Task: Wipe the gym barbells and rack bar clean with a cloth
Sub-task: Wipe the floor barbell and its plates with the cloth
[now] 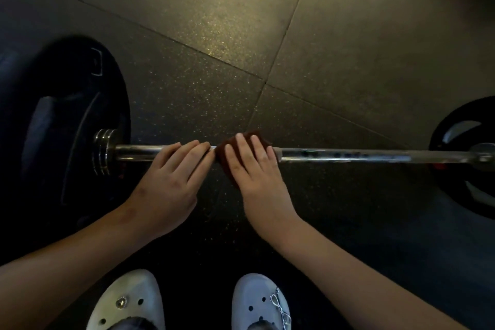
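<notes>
A steel barbell (348, 155) lies across the dark rubber floor, with a large black plate (61, 120) on its left end and a smaller black plate (466, 158) on its right end. My left hand (171, 177) rests on the bar left of centre, fingers straight and laid over the shaft. My right hand (254, 169) presses a dark red cloth (227, 149) onto the bar right beside it, fingers straight on top of the cloth. The cloth drapes over the shaft, mostly hidden under my hand.
A steel collar (103, 151) sits against the left plate. My two white clogs (128, 303) stand just in front of the bar at the bottom edge. Speckled rubber floor tiles (241, 35) with seams stretch beyond the bar.
</notes>
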